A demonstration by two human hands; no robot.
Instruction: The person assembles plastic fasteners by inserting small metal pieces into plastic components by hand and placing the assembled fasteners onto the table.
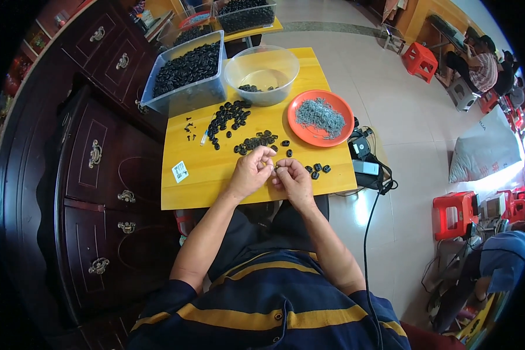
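Observation:
My left hand and my right hand meet over the near part of the yellow table, fingertips pinched close together. Whatever they hold is small and mostly hidden by the fingers. Just beyond my left hand lies a loose group of small black oval parts, some with openings. Several similar parts rest to the right of my right hand. A larger scatter of black ovals spreads farther back. An orange-red plate at the right holds a heap of thin grey metal pieces.
Behind stand a clear bowl with a few black parts and a clear bin full of them. A white label lies at left. Dark cabinets flank the table; a black cable hangs at right. Other people sit far right.

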